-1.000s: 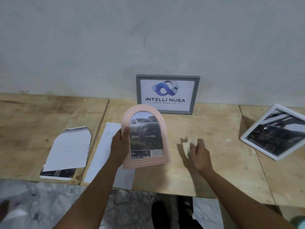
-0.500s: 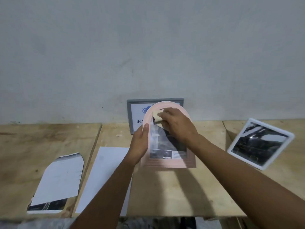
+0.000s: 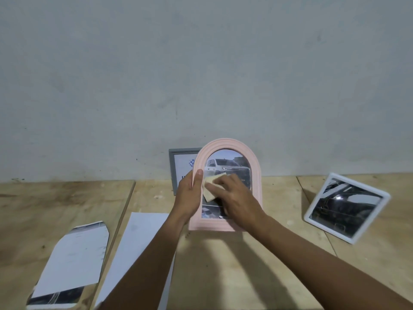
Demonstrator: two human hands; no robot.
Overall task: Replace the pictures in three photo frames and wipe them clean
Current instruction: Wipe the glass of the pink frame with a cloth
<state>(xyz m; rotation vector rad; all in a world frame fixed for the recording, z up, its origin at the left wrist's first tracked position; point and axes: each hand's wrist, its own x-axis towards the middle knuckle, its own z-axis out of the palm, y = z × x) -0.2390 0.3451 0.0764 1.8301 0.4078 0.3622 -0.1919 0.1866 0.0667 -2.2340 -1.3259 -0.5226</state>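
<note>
Pink ribbed arched frame [image 3: 256, 186], folded beige cloth [image 3: 210, 194]

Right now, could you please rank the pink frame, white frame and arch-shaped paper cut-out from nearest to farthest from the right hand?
1. pink frame, directly under the right hand.
2. white frame, on the right.
3. paper cut-out, lying far left.

Behind the pink arched frame [image 3: 256, 175], the grey frame [image 3: 172, 171] shows only its left part; the rest is covered.
</note>
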